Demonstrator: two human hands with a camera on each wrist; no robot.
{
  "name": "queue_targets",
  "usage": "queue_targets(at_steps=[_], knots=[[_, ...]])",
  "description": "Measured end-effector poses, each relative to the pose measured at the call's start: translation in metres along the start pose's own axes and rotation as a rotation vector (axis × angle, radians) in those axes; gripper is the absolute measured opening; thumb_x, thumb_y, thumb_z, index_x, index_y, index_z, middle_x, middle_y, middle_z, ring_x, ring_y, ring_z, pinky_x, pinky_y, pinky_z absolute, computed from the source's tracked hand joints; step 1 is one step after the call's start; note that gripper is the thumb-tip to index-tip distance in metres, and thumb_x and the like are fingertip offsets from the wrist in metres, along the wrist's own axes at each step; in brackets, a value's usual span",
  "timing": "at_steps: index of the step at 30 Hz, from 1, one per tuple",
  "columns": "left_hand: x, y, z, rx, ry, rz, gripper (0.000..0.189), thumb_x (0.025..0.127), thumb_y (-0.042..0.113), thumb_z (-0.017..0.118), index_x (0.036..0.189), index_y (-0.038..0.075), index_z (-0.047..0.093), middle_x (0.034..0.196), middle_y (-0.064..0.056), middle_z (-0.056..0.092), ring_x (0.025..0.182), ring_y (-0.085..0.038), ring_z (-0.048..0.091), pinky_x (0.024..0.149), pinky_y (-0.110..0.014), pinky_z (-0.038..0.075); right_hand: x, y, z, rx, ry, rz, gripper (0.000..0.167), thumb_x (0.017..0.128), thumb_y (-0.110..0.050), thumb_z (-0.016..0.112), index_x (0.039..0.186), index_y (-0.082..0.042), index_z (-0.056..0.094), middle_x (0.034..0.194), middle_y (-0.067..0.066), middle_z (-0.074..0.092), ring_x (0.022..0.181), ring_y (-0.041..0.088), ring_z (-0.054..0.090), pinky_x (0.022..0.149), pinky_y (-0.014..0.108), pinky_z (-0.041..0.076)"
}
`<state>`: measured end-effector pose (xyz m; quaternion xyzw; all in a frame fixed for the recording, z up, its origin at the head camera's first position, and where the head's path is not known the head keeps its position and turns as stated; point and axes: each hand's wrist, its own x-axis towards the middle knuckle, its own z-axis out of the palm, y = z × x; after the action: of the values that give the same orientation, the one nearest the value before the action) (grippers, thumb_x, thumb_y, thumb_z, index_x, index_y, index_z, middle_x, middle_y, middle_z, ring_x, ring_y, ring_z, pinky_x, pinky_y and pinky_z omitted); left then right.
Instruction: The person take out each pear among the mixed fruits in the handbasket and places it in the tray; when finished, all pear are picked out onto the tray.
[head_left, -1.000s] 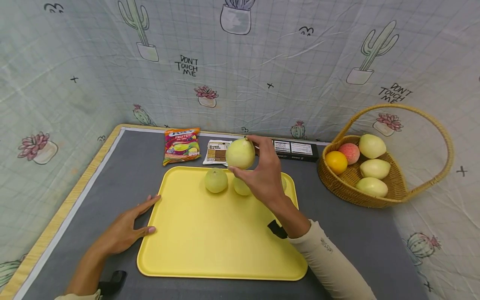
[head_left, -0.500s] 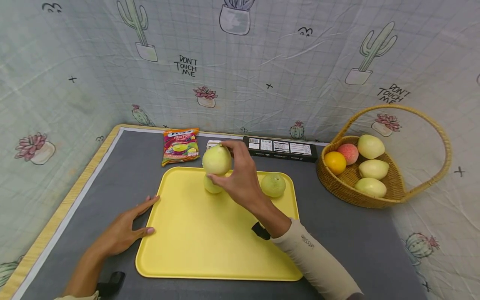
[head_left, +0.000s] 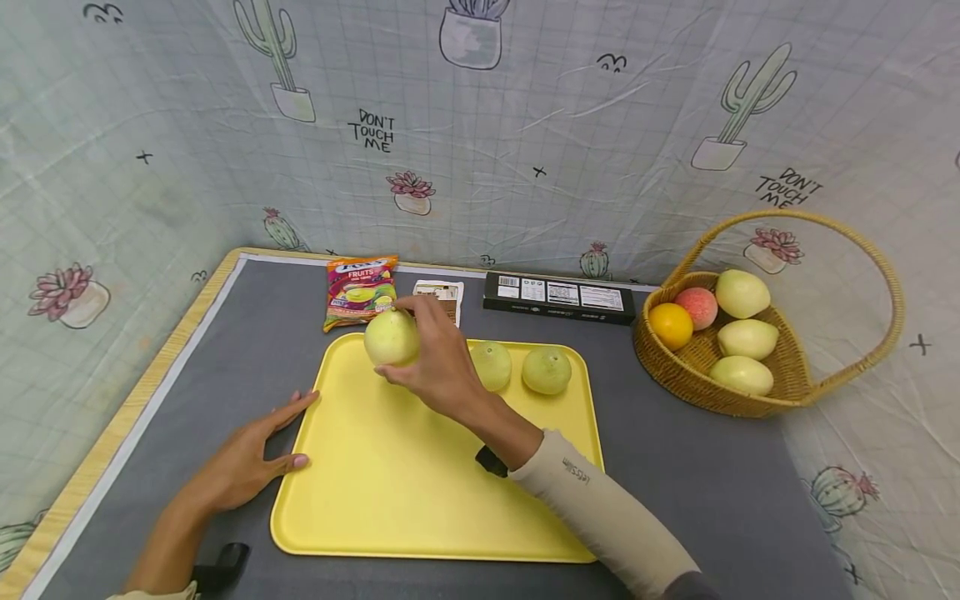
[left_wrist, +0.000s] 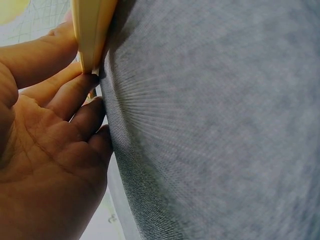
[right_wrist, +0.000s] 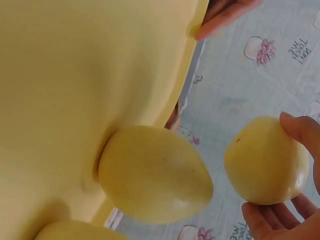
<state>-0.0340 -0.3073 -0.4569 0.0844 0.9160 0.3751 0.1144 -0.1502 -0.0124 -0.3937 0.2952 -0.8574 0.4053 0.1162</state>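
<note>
In the head view my right hand (head_left: 442,358) grips a round, pale yellow-green fruit with a short stem (head_left: 390,337), thumb below and fingers over the far side. It holds the fruit above the upper left part of a yellow tray (head_left: 420,483). A similar fruit (head_left: 491,367) and another like it (head_left: 547,371) rest along the tray's far side. The right wrist view shows the held fruit (right_wrist: 267,160) apart from a fruit standing on the tray (right_wrist: 155,175). My left hand (head_left: 243,458) touches the tray's left rim with extended fingers and thumb, fingertips low against the edge (left_wrist: 90,50).
At the right stands a wicker basket (head_left: 675,375) with a tall handle, holding an orange (head_left: 671,326), a peach (head_left: 697,307) and several pale fruits. Behind the tray lie a candy bag (head_left: 362,292), a small packet (head_left: 447,293) and a long black box (head_left: 558,297). A patterned curtain (head_left: 480,125) surrounds the table.
My right hand has carried the fruit leftward across the tray's far side and slightly lower, uncovering the fruits at the right. The left hand has stayed at the rim.
</note>
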Motion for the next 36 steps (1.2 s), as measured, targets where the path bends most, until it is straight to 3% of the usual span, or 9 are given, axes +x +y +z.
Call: queue_targets(at_steps=[12, 20, 29, 36], knots=[[0.001, 0.001, -0.001, 0.001, -0.003, -0.006, 0.094, 0.089, 0.026, 0.085, 0.169, 0.022, 0.034, 0.170, -0.033, 0.029, 0.154, -0.061, 0.029, 0.112, -0.079, 0.032, 0.013, -0.002, 0.038, -0.113, -0.172, 0.064, 0.083, 0.076, -0.031, 0.099, 0.142, -0.018, 0.052, 0.138, 0.000, 0.059, 0.114, 0.019, 0.068, 0.093, 0.035, 0.060], [0.000, 0.001, -0.001, -0.011, -0.005, 0.002, 0.094, 0.089, 0.026, 0.085, 0.169, 0.022, 0.034, 0.170, -0.032, 0.029, 0.154, -0.060, 0.029, 0.112, -0.079, 0.032, 0.020, -0.002, 0.055, -0.263, -0.276, 0.096, 0.080, 0.077, -0.035, 0.098, 0.140, -0.020, 0.051, 0.135, 0.000, 0.060, 0.108, 0.016, 0.067, 0.086, 0.033, 0.060], [0.000, 0.001, -0.001, -0.008, -0.004, -0.008, 0.094, 0.089, 0.027, 0.085, 0.168, 0.023, 0.035, 0.171, -0.030, 0.029, 0.155, -0.058, 0.029, 0.113, -0.077, 0.032, 0.020, -0.001, 0.067, -0.408, -0.250, 0.020, 0.075, 0.074, -0.043, 0.099, 0.126, -0.019, 0.050, 0.113, -0.005, 0.059, 0.086, 0.009, 0.061, 0.064, 0.025, 0.053], [0.001, 0.001, -0.002, -0.008, -0.002, -0.006, 0.093, 0.089, 0.027, 0.085, 0.168, 0.021, 0.035, 0.170, -0.032, 0.029, 0.154, -0.059, 0.030, 0.112, -0.077, 0.033, 0.017, -0.001, 0.065, -0.437, -0.236, 0.003, 0.070, 0.078, -0.049, 0.094, 0.124, -0.020, 0.050, 0.109, -0.006, 0.057, 0.080, 0.007, 0.055, 0.059, 0.022, 0.047]])
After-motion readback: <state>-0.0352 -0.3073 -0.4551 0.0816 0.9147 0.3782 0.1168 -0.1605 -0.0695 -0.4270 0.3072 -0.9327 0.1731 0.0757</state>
